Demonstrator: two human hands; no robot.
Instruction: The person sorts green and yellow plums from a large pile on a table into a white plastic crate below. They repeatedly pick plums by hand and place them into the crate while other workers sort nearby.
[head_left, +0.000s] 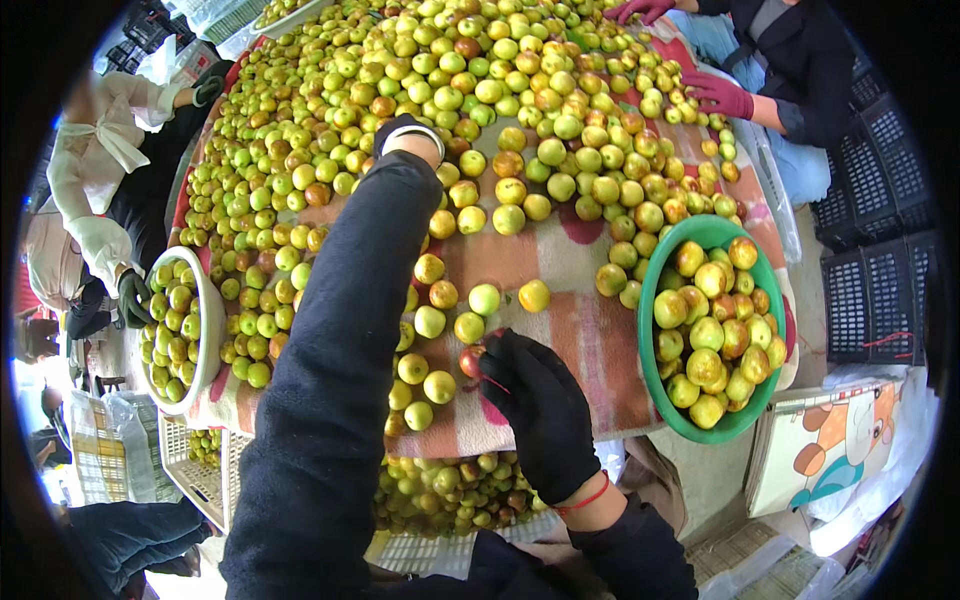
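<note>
Many green and reddish-brown jujube fruits (450, 97) are heaped over a table covered with a checked blanket (592, 330). My left arm stretches far forward across it. My left hand (405, 133), in a black glove with a white band at the wrist, is at the heap's near side; its fingers are hidden. Nearer to me, my right hand (536, 405), black-gloved with a red cord at the wrist, has its fingertips on a dark red jujube (472, 361). Loose jujubes (439, 386) lie just left of it. A green plastic basin (646, 330) full of jujubes stands to the right.
A white basin (214, 330) of jujubes stands at the left edge by a person's gloved hand (133, 298). Another person's maroon-gloved hands (716, 94) are on the fruit at the upper right. Below the table edge is a crate (427, 553) of jujubes. Black crates (862, 300) stand at the right.
</note>
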